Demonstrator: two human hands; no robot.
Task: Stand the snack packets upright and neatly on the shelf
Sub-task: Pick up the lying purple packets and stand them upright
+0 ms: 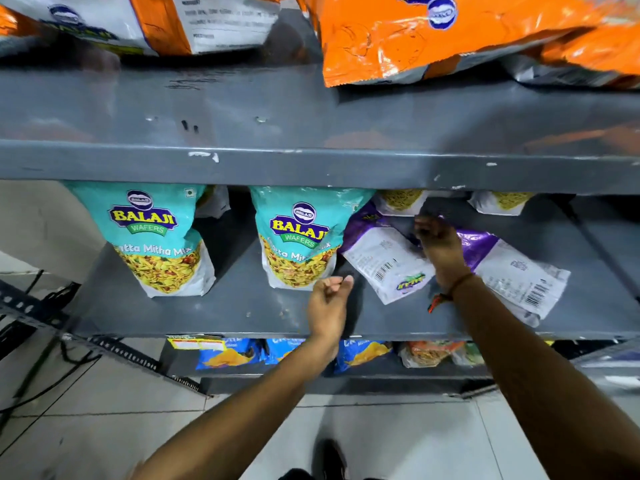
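Two teal Balaji packets (pixel 152 237) upright on grey metal shelf (pixel 214 306), frame centre; purple packets (pixel 384 261) flat. Left hand (pixel 327 306) loosely curled, empty; right hand (pixel 441 251) fingers unclear. Tiled floor (pixel 104 427) below.

the gap between the two teal packets (pixel 157 237) (pixel 299 237) is free; two fallen purple packets (pixel 384 261) (pixel 516 271) block the right part of the middle shelf (pixel 207 313).

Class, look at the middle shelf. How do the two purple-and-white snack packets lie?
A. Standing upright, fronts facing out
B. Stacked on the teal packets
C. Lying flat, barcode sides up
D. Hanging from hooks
C: both purple packets lie flat on the middle shelf, their barcodes showing, while the teal packets stand upright.
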